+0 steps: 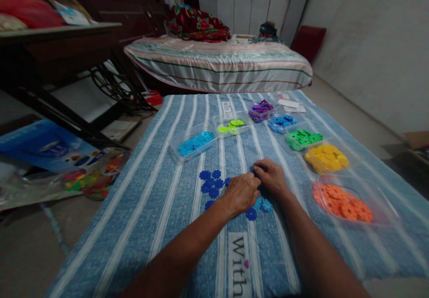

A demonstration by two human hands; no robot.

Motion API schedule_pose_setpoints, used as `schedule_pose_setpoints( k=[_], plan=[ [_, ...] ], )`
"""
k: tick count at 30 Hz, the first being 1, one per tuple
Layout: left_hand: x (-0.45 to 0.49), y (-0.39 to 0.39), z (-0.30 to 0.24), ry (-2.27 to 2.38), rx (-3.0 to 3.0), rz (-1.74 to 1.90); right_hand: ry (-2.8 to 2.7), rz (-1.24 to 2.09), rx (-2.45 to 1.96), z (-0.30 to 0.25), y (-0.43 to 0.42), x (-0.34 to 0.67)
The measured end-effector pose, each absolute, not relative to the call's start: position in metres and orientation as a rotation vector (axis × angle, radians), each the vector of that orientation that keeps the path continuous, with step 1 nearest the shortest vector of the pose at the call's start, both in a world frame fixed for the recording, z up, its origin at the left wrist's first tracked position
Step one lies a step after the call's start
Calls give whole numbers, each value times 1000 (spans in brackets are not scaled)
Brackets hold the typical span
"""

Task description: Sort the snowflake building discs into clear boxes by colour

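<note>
My left hand (241, 193) is closed, knuckles up, over the middle of a loose group of plastic flower-shaped discs. Close against it on the right is my right hand (271, 177), its thumb and fingers pinched together. What either hand holds, if anything, is hidden. Dark blue discs (213, 192) lie to the left of my left hand, some overlapping. Light blue discs (266, 205) lie below my fingers, beside another dark blue disc (251, 214). Part of the group is covered by my hands.
Clear plastic boxes hold sorted discs: sky blue (196, 143), lime (231, 126), purple (260, 110), blue (282, 123), green (304, 139), yellow (326, 157) and orange (342, 203). A striped cloth (134, 240) covers the table. White papers (291, 105) lie at its far right.
</note>
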State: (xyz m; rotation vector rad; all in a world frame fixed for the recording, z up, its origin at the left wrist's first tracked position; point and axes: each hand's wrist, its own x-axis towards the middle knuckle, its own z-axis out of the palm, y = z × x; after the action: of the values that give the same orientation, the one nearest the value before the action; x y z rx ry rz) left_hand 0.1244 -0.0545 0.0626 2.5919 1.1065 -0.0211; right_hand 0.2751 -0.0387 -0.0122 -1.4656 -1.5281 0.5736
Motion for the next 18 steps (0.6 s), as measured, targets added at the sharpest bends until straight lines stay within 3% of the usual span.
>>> schedule_pose_setpoints(
  k=[8, 18],
  plan=[
    [124, -55, 60, 1127, 2562, -78, -1507, 569, -1489, -10, -40, 274],
    [120, -56, 51, 1149, 2426, 103, -1523, 577, -1480, -11, -41, 275]
  ],
)
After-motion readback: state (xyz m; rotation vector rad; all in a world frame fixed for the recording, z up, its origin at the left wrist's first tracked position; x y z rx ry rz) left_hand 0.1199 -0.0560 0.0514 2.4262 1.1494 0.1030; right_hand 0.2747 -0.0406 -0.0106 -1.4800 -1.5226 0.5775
